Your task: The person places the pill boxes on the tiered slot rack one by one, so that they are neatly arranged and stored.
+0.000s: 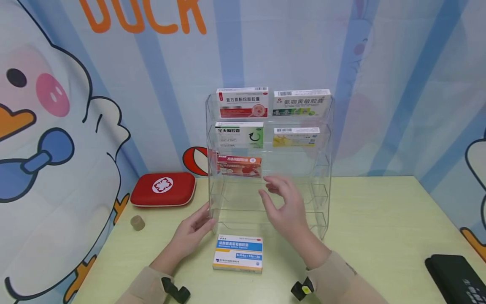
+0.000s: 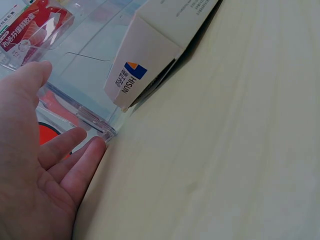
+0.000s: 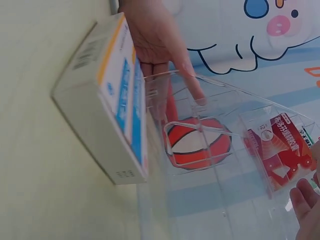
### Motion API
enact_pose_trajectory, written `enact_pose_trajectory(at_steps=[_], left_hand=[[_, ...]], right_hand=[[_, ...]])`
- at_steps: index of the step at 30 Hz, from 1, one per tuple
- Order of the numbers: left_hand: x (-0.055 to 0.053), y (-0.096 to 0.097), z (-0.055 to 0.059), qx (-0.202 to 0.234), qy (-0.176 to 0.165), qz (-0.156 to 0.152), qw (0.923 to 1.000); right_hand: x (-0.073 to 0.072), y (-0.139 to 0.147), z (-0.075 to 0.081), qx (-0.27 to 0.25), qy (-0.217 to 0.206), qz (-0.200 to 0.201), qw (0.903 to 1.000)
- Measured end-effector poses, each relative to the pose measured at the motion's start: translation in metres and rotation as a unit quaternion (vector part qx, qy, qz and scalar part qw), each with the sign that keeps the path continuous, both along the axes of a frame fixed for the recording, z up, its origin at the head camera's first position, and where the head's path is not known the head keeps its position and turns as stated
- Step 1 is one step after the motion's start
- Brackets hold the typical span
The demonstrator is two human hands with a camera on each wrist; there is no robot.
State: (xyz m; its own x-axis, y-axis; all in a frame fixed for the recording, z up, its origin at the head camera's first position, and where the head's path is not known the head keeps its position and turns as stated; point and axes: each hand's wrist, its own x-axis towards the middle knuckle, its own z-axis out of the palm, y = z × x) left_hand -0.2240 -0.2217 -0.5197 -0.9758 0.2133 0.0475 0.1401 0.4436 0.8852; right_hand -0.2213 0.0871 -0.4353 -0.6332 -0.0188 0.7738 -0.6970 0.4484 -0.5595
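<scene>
A clear tiered rack [image 1: 273, 217] stands on the table with several medicine boxes in its upper tiers. At its lower left side my left hand [image 1: 191, 234] rests against the plastic with extended fingers; the thumb is toward the front. My right hand [image 1: 286, 207] is in front of the middle tiers, fingers loosely bent and nothing between them. Just left of its fingertips, a red medicine box [image 1: 240, 166] sits in the third tier. A blue-and-white medicine box [image 1: 238, 254] lies flat on the table before the rack, its end panel visible in the left wrist view.
Two boxes fill the top tier, a red-and-white box [image 1: 243, 102] and a green-and-white box [image 1: 301, 102]. Below are another green-and-white box [image 1: 240, 135] and a yellow-and-white box [image 1: 296, 137]. A red case [image 1: 163, 190], a small cylinder [image 1: 137, 222] and a black object [image 1: 455, 278] lie around.
</scene>
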Motion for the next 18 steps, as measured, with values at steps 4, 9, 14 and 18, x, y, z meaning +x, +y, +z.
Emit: enact_pose_trajectory(at_steps=[4, 9, 14, 18], left_hand=[[0.001, 0.001, 0.000, 0.000, 0.003, -0.001, 1.0000], [0.002, 0.002, 0.002, -0.001, 0.004, 0.001, 1.0000], [0.002, 0.002, 0.003, -0.001, 0.005, -0.001, 1.0000], [0.002, 0.002, 0.002, 0.000, 0.007, -0.002, 1.0000]], right_hand=[[0.007, 0.003, -0.011, 0.008, 0.010, 0.002, 0.9999], [0.017, 0.005, -0.025, 0.029, 0.010, 0.006, 0.9995], [0.026, 0.005, -0.035, 0.046, -0.014, 0.009, 0.9988], [0.031, 0.004, -0.042, 0.058, -0.018, 0.015, 0.9980]])
